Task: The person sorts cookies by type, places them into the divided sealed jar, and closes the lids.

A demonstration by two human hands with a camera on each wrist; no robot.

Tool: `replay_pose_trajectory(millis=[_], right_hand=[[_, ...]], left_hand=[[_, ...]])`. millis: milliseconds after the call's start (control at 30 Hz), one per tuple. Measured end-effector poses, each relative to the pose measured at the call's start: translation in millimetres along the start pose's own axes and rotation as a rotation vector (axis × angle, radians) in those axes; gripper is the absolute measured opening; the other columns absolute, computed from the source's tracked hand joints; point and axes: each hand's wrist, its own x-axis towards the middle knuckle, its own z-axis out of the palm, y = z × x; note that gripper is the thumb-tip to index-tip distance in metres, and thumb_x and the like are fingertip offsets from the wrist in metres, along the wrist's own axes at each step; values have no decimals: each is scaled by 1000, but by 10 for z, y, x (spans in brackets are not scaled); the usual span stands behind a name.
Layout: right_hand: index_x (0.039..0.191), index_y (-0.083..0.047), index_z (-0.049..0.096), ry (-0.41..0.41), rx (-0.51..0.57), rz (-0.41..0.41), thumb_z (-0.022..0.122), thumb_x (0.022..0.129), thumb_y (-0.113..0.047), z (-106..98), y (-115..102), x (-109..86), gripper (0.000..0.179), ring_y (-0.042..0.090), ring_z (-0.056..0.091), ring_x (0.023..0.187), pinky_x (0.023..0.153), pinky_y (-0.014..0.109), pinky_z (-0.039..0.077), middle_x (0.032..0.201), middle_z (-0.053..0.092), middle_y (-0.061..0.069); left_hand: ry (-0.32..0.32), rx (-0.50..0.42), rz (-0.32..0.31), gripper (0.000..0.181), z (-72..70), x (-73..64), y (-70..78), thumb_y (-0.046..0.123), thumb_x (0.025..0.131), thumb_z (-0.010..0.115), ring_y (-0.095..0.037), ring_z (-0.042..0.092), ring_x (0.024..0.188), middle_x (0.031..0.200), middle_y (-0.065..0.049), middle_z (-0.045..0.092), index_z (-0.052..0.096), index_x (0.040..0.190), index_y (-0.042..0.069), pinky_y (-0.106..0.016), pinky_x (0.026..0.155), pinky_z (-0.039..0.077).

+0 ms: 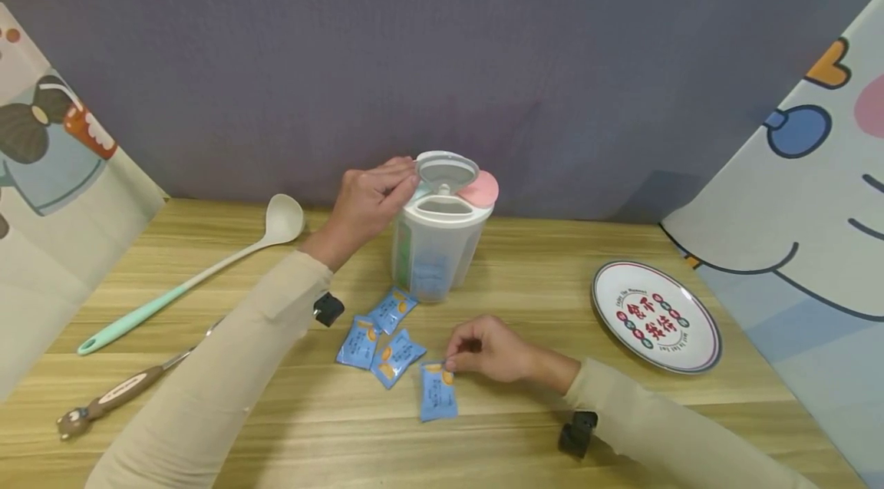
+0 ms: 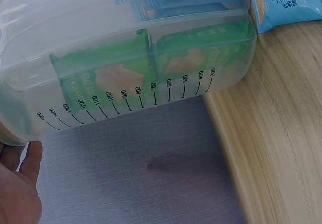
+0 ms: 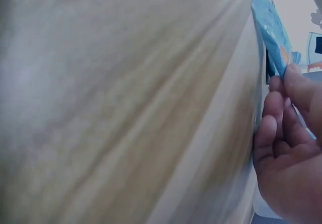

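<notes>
A clear plastic storage container (image 1: pixel 442 243) with a sectioned lid stands near the back wall; its grey-rimmed front flap (image 1: pixel 447 170) is raised over an opening. My left hand (image 1: pixel 376 197) grips the lid at its left side, fingertips beside the flap. Blue packets (image 1: pixel 430 270) and green packets (image 2: pixel 110 78) show through the container's walls. My right hand (image 1: pixel 493 351) pinches the top corner of a blue snack packet (image 1: pixel 439 393) between thumb and finger, low over the table. Left of it, several matching packets (image 1: pixel 395 358) lie in a loose group in front of the container.
On the left lie a white ladle (image 1: pixel 283 220) with a mint handle and a utensil with a brown bear-tipped handle (image 1: pixel 127 389), partly hidden by my left sleeve. A printed white plate (image 1: pixel 656 316) is at the right. A grey wall (image 1: pixel 442 51) closes off the back.
</notes>
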Motion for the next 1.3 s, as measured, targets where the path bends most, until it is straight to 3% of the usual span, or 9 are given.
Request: replay_pose_trajectory(millis=[367, 633, 967, 1033, 1300], right_hand=[[81, 0, 68, 32, 66, -15, 70, 81, 4, -70, -25, -58, 4, 10, 60, 69, 62, 26, 54, 77, 67, 1], [82, 4, 68, 41, 82, -88, 70, 82, 3, -146, -119, -14, 2, 10, 62, 70, 61, 29, 56, 78, 69, 7], [83, 4, 69, 126, 60, -164, 68, 81, 10, -355, -278, 52, 7, 14, 61, 67, 54, 30, 54, 79, 69, 7], [84, 6, 68, 140, 66, -163, 68, 83, 6, -414, -318, 62, 1, 13, 61, 68, 54, 29, 54, 79, 69, 8], [82, 8, 65, 245, 75, -198, 69, 82, 4, -565, -429, 90, 6, 10, 61, 69, 59, 25, 54, 77, 67, 8]], left_hand=[[2, 12, 8, 16, 2, -3, -5, 7, 88, 65, -27, 62, 105, 108, -17, 65, 73, 99, 0, -29, 95, 46], [8, 5, 18, 16, 5, -7, -18, 7, 88, 65, -26, 62, 105, 108, -16, 65, 73, 99, 0, -28, 95, 46], [0, -6, 4, 15, 4, 3, -5, 7, 88, 64, -26, 62, 105, 108, -16, 65, 73, 98, 0, -26, 96, 45], [-2, -2, 1, 16, 4, 5, -3, 7, 88, 64, -26, 62, 105, 108, -16, 65, 73, 98, 0, -26, 96, 45], [10, -8, 9, 15, 5, 0, -5, 7, 87, 65, -27, 62, 105, 108, -17, 65, 73, 98, -1, -27, 96, 45]])
